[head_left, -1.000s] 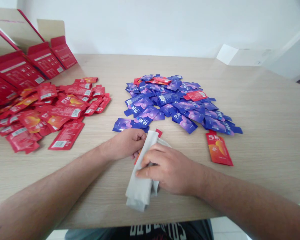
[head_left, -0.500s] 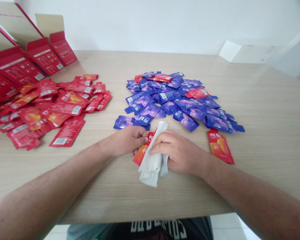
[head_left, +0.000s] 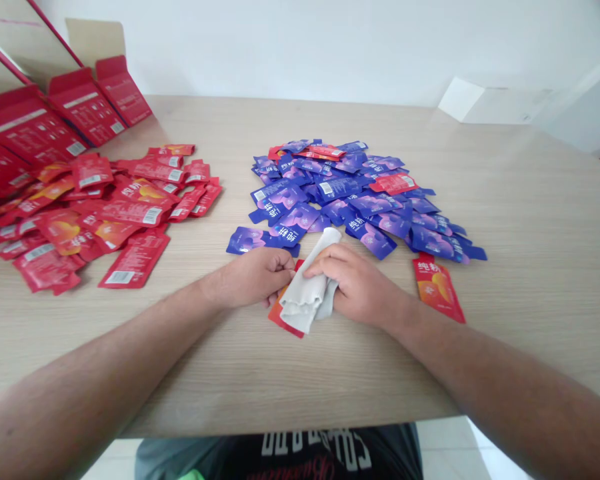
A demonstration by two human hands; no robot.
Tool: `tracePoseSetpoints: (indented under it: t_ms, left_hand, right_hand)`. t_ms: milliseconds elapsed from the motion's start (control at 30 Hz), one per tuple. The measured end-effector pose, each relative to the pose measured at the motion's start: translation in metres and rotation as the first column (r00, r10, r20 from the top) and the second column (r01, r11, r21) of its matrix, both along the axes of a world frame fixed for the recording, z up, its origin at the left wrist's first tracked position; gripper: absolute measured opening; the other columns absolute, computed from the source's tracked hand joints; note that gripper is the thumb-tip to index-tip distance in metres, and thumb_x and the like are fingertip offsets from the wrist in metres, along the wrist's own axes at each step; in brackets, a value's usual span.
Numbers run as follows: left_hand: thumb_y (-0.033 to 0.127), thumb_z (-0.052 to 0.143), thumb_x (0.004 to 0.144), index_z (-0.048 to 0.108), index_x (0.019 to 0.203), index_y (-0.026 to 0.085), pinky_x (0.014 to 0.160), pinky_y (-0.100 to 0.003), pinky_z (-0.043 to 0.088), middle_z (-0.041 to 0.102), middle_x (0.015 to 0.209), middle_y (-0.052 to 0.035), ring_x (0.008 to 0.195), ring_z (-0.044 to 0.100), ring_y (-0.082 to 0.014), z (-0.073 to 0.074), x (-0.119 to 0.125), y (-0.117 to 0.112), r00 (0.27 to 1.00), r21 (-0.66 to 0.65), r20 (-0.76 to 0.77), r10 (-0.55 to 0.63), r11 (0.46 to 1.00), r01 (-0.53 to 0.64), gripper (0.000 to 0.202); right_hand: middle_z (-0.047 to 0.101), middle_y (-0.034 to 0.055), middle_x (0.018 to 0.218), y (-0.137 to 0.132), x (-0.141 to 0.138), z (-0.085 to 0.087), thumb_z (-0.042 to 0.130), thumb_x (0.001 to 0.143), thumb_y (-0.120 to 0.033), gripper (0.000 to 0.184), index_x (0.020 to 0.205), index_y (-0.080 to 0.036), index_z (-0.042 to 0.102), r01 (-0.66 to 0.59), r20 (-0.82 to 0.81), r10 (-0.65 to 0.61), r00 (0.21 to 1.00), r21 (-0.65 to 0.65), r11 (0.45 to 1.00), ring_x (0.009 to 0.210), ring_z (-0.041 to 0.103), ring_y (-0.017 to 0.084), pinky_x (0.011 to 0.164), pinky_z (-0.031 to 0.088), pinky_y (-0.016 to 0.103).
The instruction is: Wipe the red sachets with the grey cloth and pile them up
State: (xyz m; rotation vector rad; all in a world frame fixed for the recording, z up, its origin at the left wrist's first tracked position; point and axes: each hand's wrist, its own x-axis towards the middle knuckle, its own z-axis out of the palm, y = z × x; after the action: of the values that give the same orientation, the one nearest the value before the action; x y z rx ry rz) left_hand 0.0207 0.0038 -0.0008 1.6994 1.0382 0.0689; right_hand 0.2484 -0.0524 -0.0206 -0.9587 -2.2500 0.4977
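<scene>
Clamped on a folded white cloth (head_left: 307, 290) are the fingers and thumb of the right hand (head_left: 357, 283), and by it the cloth is laid over a red-orange packet (head_left: 286, 322) at the near middle of the table (head_left: 205, 380). Most of the packet is covered; only its left edge and near end are left exposed. That left edge is pinched by the left hand (head_left: 255, 277), whose fingers are curled together, with the thumb tip placed against the packet.

Just beyond the hands, a heap of blue packets (head_left: 340, 189) is spread, with a few red packets (head_left: 393, 183) mixed in on top. At its near right side, a single red packet (head_left: 437, 290) is laid flat, its near edge partly hidden by the right forearm. To the left, a pile of red packets (head_left: 135, 213) is heaped before red cartons (head_left: 25, 127). At the far right, a white box (head_left: 500, 105) is set near the wall (head_left: 305, 47).
</scene>
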Motion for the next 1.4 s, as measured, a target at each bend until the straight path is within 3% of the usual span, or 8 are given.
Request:
tracePoseSetpoints:
  t_ms: [167, 400, 600, 800, 967, 1167, 1333, 1400]
  left_hand:
    - [0.033, 0.054, 0.094, 0.058, 0.085, 0.021, 0.047, -0.021, 0.050, 0.063, 0.064, 0.0042, 0.052, 0.063, -0.0115, -0.001, 0.000, -0.001, 1.000, 0.026, 0.008, 0.009, 1.000, -0.009, 0.016]
    - [0.030, 0.055, 0.092, 0.059, 0.080, 0.019, 0.043, -0.018, 0.042, 0.062, 0.061, 0.0042, 0.049, 0.059, -0.0096, 0.004, 0.003, -0.001, 0.999, 0.108, -0.015, 0.047, 0.993, -0.045, 0.016]
    - [0.033, 0.053, 0.093, 0.059, 0.085, 0.020, 0.049, -0.021, 0.052, 0.065, 0.064, 0.0033, 0.055, 0.065, -0.0119, 0.001, 0.002, 0.001, 1.000, 0.009, -0.017, 0.004, 1.000, -0.004, 0.017]
    - [0.034, 0.055, 0.095, 0.059, 0.088, 0.020, 0.048, -0.020, 0.052, 0.064, 0.063, 0.0043, 0.053, 0.063, -0.0106, -0.001, 0.000, 0.001, 1.000, 0.006, -0.002, -0.002, 1.000, 0.002, 0.016]
    - [0.034, 0.054, 0.095, 0.059, 0.091, 0.020, 0.049, -0.020, 0.052, 0.064, 0.064, 0.0044, 0.054, 0.065, -0.0115, 0.000, 0.000, 0.001, 1.000, 0.003, -0.013, -0.013, 1.000, 0.014, 0.015]
    - [0.036, 0.053, 0.096, 0.058, 0.088, 0.020, 0.049, -0.020, 0.052, 0.065, 0.063, 0.0034, 0.053, 0.065, -0.0119, 0.001, 0.001, 0.000, 1.000, 0.014, -0.011, 0.006, 1.000, -0.006, 0.019]
    - [0.038, 0.055, 0.095, 0.057, 0.085, 0.020, 0.048, -0.021, 0.052, 0.062, 0.062, 0.0036, 0.051, 0.062, -0.0114, 0.001, 0.001, 0.000, 0.999, 0.040, 0.010, 0.044, 0.998, -0.044, 0.021]
    - [0.039, 0.056, 0.094, 0.058, 0.087, 0.020, 0.047, -0.022, 0.052, 0.062, 0.062, 0.0038, 0.050, 0.061, -0.0115, 0.001, 0.000, 0.001, 0.999, 0.041, 0.015, 0.051, 0.998, -0.052, 0.021]
  right_hand:
    - [0.067, 0.0106, 0.115, -0.016, -0.015, 0.005, 0.064, 0.090, -0.008, 0.033, 0.121, -0.019, 0.070, -0.190, 0.054, 0.189, 0.981, 0.019, 0.982, 0.113, 0.059, 0.027, 0.103, 0.049, 0.046]
    - [0.068, 0.0104, 0.114, -0.018, -0.018, 0.004, 0.065, 0.091, -0.008, 0.033, 0.122, -0.018, 0.071, -0.082, 0.050, 0.080, 0.996, 0.038, 0.996, 0.113, 0.058, 0.026, 0.103, 0.049, 0.046]
    - [0.070, 0.0074, 0.107, -0.026, -0.019, 0.011, 0.064, 0.090, -0.011, 0.028, 0.114, -0.019, 0.075, -0.346, 0.129, 0.341, 0.931, 0.021, 0.938, 0.105, 0.059, 0.024, 0.098, 0.052, 0.041]
    - [0.069, 0.0123, 0.110, -0.004, 0.001, 0.007, 0.062, 0.083, -0.001, 0.033, 0.111, -0.014, 0.073, -0.035, 0.091, 0.034, 0.995, 0.012, 0.999, 0.108, 0.061, 0.027, 0.098, 0.051, 0.045]
    - [0.069, 0.0097, 0.110, -0.003, 0.000, 0.004, 0.063, 0.079, 0.001, 0.038, 0.111, -0.017, 0.073, -0.207, 0.078, 0.207, 0.975, -0.011, 0.978, 0.108, 0.062, 0.026, 0.100, 0.050, 0.043]
    - [0.068, 0.0100, 0.110, -0.003, 0.000, 0.003, 0.061, 0.082, 0.001, 0.037, 0.110, -0.018, 0.073, -0.048, 0.028, 0.048, 0.998, -0.002, 0.999, 0.107, 0.062, 0.025, 0.097, 0.051, 0.043]
    - [0.070, 0.0062, 0.103, -0.022, -0.017, 0.008, 0.066, 0.087, -0.008, 0.028, 0.110, -0.020, 0.075, -0.342, 0.138, 0.337, 0.931, 0.014, 0.939, 0.102, 0.061, 0.023, 0.099, 0.050, 0.040]
    - [0.070, 0.0058, 0.102, -0.022, -0.016, 0.007, 0.066, 0.089, -0.011, 0.025, 0.111, -0.020, 0.075, -0.356, 0.175, 0.349, 0.921, 0.011, 0.934, 0.101, 0.061, 0.023, 0.098, 0.051, 0.040]
